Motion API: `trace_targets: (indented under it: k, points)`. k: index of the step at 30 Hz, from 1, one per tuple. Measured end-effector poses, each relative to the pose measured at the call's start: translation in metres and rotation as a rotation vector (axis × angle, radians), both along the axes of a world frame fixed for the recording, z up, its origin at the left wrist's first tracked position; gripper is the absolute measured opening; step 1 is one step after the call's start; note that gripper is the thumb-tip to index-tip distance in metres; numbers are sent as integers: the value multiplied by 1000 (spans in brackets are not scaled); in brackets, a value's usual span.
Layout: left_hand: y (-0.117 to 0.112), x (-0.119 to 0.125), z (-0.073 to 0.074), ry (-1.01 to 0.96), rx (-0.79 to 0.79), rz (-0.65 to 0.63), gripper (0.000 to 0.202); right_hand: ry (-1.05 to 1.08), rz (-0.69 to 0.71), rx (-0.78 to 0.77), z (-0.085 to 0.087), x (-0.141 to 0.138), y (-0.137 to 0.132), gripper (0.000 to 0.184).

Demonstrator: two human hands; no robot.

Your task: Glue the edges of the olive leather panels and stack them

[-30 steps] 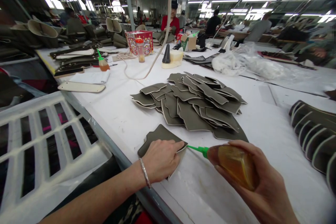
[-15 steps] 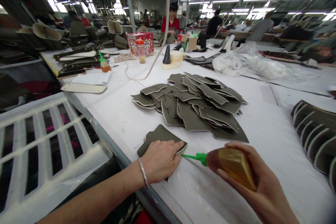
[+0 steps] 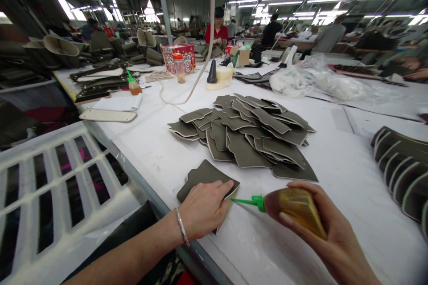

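Observation:
My left hand (image 3: pixel 205 207), with a bracelet at the wrist, holds a dark grey leather-like piece (image 3: pixel 203 176) down at the table's near edge. Its index finger lies along the piece's right corner, and the thumb is mostly hidden. My right hand (image 3: pixel 327 227) is wrapped round a squeeze bottle (image 3: pixel 294 209) of amber liquid, which lies tilted on its side in my grip. The bottle's thin green nozzle (image 3: pixel 247 201) points left, its tip close to the piece's edge by my left fingers; contact cannot be told. A loose heap of similar grey pieces (image 3: pixel 247 136) lies just beyond.
A fanned row of grey pieces (image 3: pixel 397 173) stands at the right. Left of the table is a white slatted crate (image 3: pixel 60 187). Farther back are another green-tipped bottle (image 3: pixel 134 86), a red patterned box (image 3: pixel 180 58), a hanging hose (image 3: pixel 211 18) and clear plastic (image 3: pixel 301 78). People work behind.
Almost nothing has changed. The view has shifted slightly, and both hands keep their places with the nozzle tip still by the piece's edge.

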State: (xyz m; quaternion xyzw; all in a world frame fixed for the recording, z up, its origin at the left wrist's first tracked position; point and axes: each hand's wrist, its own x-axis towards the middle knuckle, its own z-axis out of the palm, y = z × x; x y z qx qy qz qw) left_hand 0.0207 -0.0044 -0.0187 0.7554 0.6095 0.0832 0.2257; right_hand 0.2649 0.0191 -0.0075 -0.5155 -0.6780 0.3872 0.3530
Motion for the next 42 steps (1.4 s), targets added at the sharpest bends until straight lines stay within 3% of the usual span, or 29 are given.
trace_targets:
  k: [5, 10, 15, 19, 27, 31, 37, 42]
  points:
    - [-1, 0, -2, -26, 2, 10, 49, -41, 145, -65, -6, 9, -1, 50]
    - [-2, 0, -2, -25, -2, 16, 49, -46, 83, -39, -8, 10, -5, 50]
    - [-3, 0, 2, -14, -38, 21, 48, -49, 220, -73, -11, 12, -9, 48]
    - [-3, 1, 3, -7, -62, 33, 49, -35, 148, -70, -12, 12, -12, 49]
    - [-3, 1, 1, -72, -39, 50, 49, -23, 184, -72, -15, 12, -15, 45]
    - [-3, 1, 0, -72, -38, 42, 50, 35, 279, -117, -16, 13, -15, 45]
    - [-2, 0, 0, -79, -32, 41, 50, 84, 38, -91, -7, 3, -18, 47]
    - [-2, -1, 1, -72, -42, 31, 51, 128, 52, -78, -9, 1, -20, 44]
